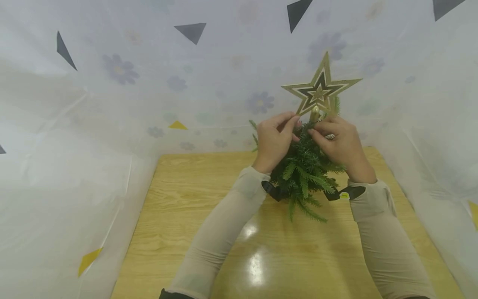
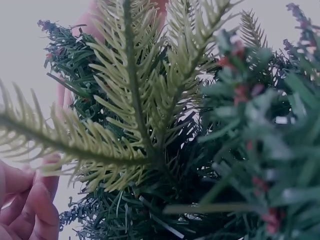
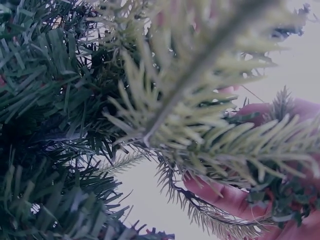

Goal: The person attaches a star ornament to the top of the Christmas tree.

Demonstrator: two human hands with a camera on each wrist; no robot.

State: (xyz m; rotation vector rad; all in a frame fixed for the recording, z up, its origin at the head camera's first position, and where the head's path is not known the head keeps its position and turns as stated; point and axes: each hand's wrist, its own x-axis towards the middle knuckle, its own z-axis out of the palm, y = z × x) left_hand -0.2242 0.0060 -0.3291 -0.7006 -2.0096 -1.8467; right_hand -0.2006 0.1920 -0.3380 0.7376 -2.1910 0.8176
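Note:
A small artificial Christmas tree stands on the table, its green twigs filling both wrist views. A gold star tops it on a gold socket. My left hand is left of the treetop, thumb and fingertips pinched by the star's lower left point. In the left wrist view, a light green twig reaches those curled fingers. My right hand is right of the socket, thumb and forefinger pinching greenery just below it. In the right wrist view, its fingers lie around a branch; needles hide part of the grip.
The light wooden table extends in front of the tree and to its left. Translucent sheeting with flower prints and dark and yellow triangles encloses the back and sides. Black bands are strapped at both wrists.

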